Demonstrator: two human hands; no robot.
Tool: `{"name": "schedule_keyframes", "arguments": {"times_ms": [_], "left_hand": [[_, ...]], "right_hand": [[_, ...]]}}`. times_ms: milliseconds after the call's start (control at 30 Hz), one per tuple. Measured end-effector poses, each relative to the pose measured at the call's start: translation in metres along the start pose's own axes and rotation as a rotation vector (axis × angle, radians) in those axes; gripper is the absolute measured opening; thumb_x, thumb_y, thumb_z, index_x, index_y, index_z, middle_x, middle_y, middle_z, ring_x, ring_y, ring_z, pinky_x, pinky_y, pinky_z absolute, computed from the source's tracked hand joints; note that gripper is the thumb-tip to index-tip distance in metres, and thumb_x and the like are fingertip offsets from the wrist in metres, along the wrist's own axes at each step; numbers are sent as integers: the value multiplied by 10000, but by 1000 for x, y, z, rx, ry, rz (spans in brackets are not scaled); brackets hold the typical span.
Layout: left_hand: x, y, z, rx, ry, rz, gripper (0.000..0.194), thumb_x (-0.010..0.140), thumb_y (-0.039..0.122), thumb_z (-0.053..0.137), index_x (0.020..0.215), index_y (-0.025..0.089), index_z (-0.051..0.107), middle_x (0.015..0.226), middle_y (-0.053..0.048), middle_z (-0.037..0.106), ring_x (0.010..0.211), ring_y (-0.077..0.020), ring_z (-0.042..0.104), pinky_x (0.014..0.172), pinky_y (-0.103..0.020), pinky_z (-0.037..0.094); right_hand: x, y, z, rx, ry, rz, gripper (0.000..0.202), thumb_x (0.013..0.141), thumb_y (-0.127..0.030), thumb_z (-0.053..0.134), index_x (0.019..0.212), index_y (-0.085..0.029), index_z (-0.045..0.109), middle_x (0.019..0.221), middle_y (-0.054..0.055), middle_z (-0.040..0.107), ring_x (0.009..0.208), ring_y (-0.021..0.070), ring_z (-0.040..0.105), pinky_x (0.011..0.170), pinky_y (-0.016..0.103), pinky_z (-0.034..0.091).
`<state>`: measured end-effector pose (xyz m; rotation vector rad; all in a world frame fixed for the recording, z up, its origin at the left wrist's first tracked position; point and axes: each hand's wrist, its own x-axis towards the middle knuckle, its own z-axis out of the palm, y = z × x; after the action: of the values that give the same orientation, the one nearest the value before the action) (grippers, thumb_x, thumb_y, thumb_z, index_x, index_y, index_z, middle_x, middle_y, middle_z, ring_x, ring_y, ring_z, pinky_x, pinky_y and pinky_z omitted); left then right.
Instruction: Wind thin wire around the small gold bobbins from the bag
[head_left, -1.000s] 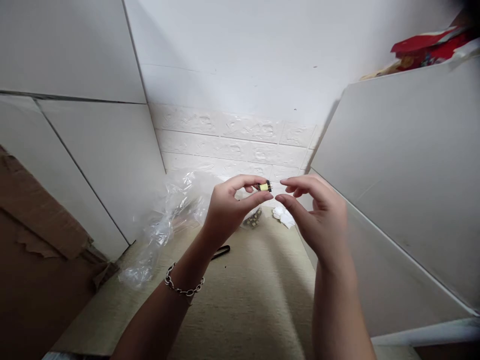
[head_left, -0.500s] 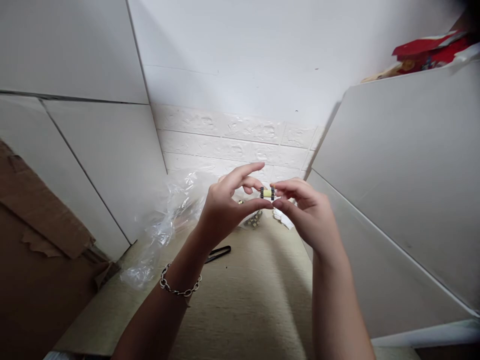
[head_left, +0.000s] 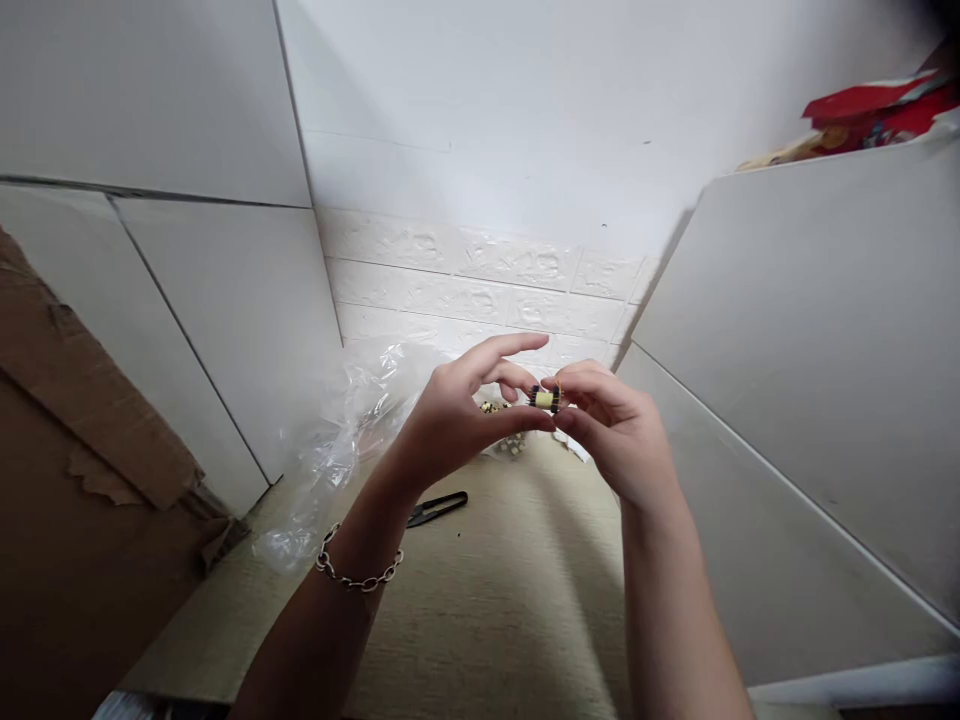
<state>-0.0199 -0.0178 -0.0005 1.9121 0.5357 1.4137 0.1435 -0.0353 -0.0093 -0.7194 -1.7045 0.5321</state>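
A small transformer, yellow in the middle with black pinned ends, is held up between both hands above the table. My left hand pinches its left end between thumb and a finger, the index finger stretched out above. On the right end, the thumb and fingertips of my right hand are closed. A thin orange-yellow strand shows by the right fingertips. Behind the hands, a pile of similar small yellow-and-black parts lies on the table, partly hidden. Black thread snips rest beside my left wrist.
A clear plastic bag lies crumpled at the back left of the table. White paper sits behind my right hand. Cardboard stands at the left, pale panels on both sides, and a red packet lies up right.
The transformer has turned slightly in the fingers, and its orange-yellow strand shows more at the right end. The whole view has shifted a little; both hands keep their hold.
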Motion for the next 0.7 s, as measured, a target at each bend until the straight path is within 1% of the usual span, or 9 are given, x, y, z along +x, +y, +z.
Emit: {"name": "schedule_keyframes", "arguments": {"times_ms": [67,133,200,233,333,467,567,700], "left_hand": [[2,-2,1,-206,-61,-149,530,600,262,719,1094,225,530,713,2,608,689,-122,545,669,-266,422],[4,-6,4,-451,-108,-268,438,640,296,689,1048,207,557,728,1,606,679,-101,547,667,-245,412],[6,-9,8,-651,-139,-336,323,673,343,655,948,181,605,697,9,590,658,-72,522,676,-221,397],[6,-11,11,-720,-149,-368,286,680,360,645,892,170,623,668,15,574,641,-60,504,677,-211,391],[4,-13,16,-871,-176,-476,260,670,392,647,803,169,638,623,30,539,622,-49,479,686,-203,388],[1,-14,20,-1026,-239,-574,257,663,411,648,824,211,634,650,37,554,661,-57,497,712,-220,399],[0,-14,22,-1053,-262,-596,233,671,419,637,807,230,630,667,36,562,664,-63,501,708,-230,404],[-1,-12,23,-1003,-265,-582,208,691,433,608,781,245,618,680,25,559,667,-89,509,696,-260,411]], "right_hand": [[0,0,4,-12,81,-13,88,685,-291,638,767,-266,621,736,-21,531,690,108,493,623,272,404],[0,0,8,-36,223,-39,131,647,-277,671,745,-248,589,697,-32,503,665,103,474,611,265,393],[-1,-1,12,-82,351,-68,214,616,-254,695,790,-253,569,685,-40,481,649,98,456,612,263,388],[-1,-2,13,-111,388,-80,249,611,-245,697,823,-259,567,691,-41,477,647,97,452,622,267,391],[-3,-7,14,-200,406,-110,274,623,-248,688,873,-271,580,712,-32,478,667,104,459,654,283,402],[-6,-15,12,-285,402,-160,224,651,-264,667,862,-270,594,710,-22,485,672,112,468,639,287,413],[-8,-20,11,-323,400,-200,207,662,-235,660,857,-264,596,721,-16,505,669,113,470,626,287,415],[-10,-27,10,-377,377,-255,156,675,-220,652,817,-258,598,713,-12,523,675,120,485,612,287,418]]}}
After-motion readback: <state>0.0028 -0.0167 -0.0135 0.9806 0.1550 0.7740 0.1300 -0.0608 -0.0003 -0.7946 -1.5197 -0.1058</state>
